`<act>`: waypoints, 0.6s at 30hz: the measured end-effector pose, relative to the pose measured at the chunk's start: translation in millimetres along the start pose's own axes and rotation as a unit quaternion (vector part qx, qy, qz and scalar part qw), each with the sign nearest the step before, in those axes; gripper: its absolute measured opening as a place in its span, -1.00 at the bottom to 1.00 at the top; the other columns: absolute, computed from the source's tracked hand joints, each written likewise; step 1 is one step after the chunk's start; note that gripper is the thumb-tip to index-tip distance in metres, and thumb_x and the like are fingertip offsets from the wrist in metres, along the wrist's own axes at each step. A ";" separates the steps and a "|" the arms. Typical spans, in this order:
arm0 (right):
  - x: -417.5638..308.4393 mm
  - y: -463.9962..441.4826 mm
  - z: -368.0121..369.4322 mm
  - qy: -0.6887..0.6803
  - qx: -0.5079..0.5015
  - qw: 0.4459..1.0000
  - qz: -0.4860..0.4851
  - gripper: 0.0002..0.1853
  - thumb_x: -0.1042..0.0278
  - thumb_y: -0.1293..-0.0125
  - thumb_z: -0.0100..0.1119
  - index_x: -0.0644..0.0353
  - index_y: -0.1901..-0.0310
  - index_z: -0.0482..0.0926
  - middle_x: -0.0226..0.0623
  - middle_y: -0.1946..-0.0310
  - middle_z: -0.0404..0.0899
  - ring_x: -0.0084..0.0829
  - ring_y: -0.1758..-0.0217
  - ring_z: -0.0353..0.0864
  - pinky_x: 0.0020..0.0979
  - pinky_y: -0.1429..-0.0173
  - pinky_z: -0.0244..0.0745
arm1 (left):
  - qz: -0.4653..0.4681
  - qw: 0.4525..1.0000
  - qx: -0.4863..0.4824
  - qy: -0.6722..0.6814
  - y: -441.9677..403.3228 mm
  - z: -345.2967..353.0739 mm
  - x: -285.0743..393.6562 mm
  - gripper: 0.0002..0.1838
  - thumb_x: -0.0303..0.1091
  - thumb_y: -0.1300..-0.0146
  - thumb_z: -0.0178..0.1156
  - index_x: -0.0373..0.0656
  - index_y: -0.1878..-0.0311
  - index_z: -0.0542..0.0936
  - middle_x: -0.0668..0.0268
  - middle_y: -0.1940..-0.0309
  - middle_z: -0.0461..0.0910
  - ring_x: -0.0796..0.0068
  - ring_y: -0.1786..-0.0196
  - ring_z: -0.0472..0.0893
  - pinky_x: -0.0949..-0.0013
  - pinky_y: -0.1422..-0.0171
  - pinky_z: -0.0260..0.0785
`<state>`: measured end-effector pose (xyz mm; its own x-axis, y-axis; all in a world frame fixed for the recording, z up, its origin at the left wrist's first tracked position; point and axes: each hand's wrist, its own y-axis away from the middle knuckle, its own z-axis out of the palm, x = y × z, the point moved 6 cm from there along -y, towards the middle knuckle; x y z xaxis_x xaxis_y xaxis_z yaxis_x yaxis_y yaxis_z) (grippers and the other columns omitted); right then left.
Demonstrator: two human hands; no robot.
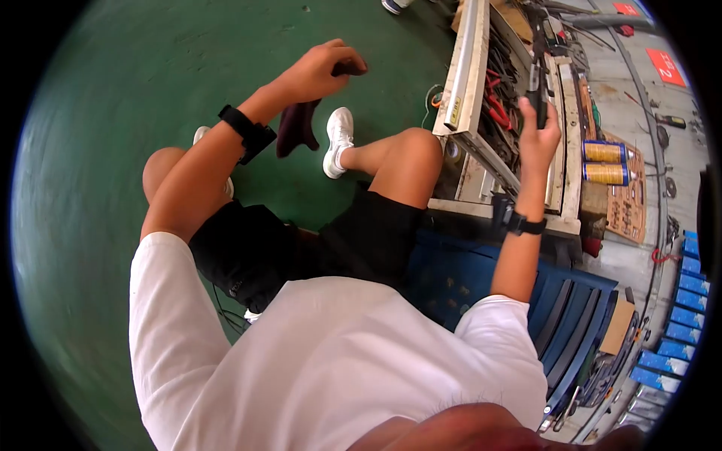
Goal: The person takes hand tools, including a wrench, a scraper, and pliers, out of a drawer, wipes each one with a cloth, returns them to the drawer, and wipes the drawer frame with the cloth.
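Note:
My left hand (323,71) is raised over the green floor, its fingers curled around a dark maroon cloth (298,128) that hangs below the palm. The cloth may be a glove; its shape is partly hidden. On the right, my right hand (539,135) is closed on the black handle of a tool (538,94) held upright beside the open drawer. The tool's far end is blurred against the clutter behind it.
An open drawer (460,68) holds red-handled tools (496,101) and other metal pieces. Blue-and-yellow cans (605,174) stand on the bench near a brown tool tray (628,199). A blue slatted chair (556,316) is at lower right. Another person's shoe (395,6) shows at the top.

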<state>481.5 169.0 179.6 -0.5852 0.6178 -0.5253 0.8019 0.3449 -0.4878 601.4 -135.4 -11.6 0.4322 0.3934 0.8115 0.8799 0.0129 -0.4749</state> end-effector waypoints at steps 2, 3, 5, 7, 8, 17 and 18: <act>43.8 -21.5 -24.2 0.031 -0.002 0.998 0.046 -0.59 0.02 -0.28 0.34 0.29 0.16 0.65 -0.35 0.39 0.64 -0.51 0.35 0.54 -0.44 0.18 0.44 | -0.034 0.999 0.020 -0.028 0.4 -0.9 -8.4 -0.67 -0.61 -0.12 0.18 -0.16 0.01 0.63 0.19 0.07 0.51 0.20 0.00 0.62 0.26 -0.12 0.48; 70.5 -30.4 -34.9 0.076 0.010 0.994 0.078 -0.55 -0.04 -0.28 0.33 0.28 0.13 0.67 -0.32 0.38 0.65 -0.51 0.37 0.54 -0.43 0.17 0.45 | -0.032 0.999 0.018 -0.026 0.1 0.2 -9.8 -0.67 -0.61 -0.12 0.18 -0.16 0.01 0.63 0.19 0.07 0.51 0.20 0.00 0.62 0.26 -0.12 0.48; 112.3 -46.9 -49.0 0.183 0.007 0.978 0.096 -0.44 -0.14 -0.21 0.33 0.30 0.10 0.67 -0.13 0.30 0.69 -0.25 0.23 0.65 -0.26 0.06 0.49 | -0.050 0.998 0.022 -0.039 -0.1 0.9 -15.2 -0.69 -0.60 -0.13 0.16 -0.17 0.04 0.62 0.18 0.08 0.51 0.19 0.02 0.62 0.25 -0.10 0.49; 170.4 -63.3 -57.6 0.210 -0.006 0.972 0.108 -0.39 -0.18 -0.18 0.33 0.34 0.09 0.66 -0.03 0.26 0.70 -0.12 0.15 0.69 -0.18 0.01 0.51 | -0.058 0.997 0.024 -0.042 -2.3 0.0 -17.3 -0.70 -0.58 -0.12 0.17 -0.17 0.05 0.63 0.16 0.09 0.51 0.18 0.03 0.64 0.25 -0.10 0.50; 200.9 -70.8 -59.9 0.280 -0.010 0.954 0.104 -0.36 -0.19 -0.16 0.33 0.39 0.11 0.65 0.08 0.24 0.69 -0.01 0.09 0.68 -0.11 -0.03 0.51 | -0.066 0.996 0.026 -0.047 -3.2 -1.3 -18.4 -0.72 -0.56 -0.11 0.17 -0.18 0.07 0.64 0.13 0.10 0.52 0.17 0.04 0.65 0.25 -0.10 0.51; 271.2 -98.0 -41.2 0.457 -0.147 0.864 0.155 -0.30 -0.23 -0.17 0.29 0.50 0.22 0.62 0.27 0.25 0.65 0.17 0.05 0.65 -0.04 -0.01 0.51 | -0.101 0.989 0.060 -0.095 -2.6 -15.6 -28.9 -0.73 -0.54 -0.16 0.17 -0.22 0.05 0.62 0.14 0.13 0.52 0.15 0.07 0.61 0.21 -0.08 0.48; 273.4 -98.8 -36.5 0.467 -0.165 0.855 0.156 -0.29 -0.24 -0.20 0.26 0.50 0.18 0.61 0.26 0.21 0.65 0.16 0.03 0.65 -0.04 -0.03 0.51 | -0.101 0.989 0.060 -0.094 -1.5 -15.8 -30.6 -0.73 -0.54 -0.16 0.17 -0.22 0.05 0.62 0.14 0.13 0.52 0.15 0.07 0.61 0.21 -0.08 0.48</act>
<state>246.6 329.6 109.6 -0.1091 0.9577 0.2664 0.9818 0.1458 -0.1219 590.0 -162.0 -30.4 0.1947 0.5358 0.8216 0.9101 0.2138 -0.3551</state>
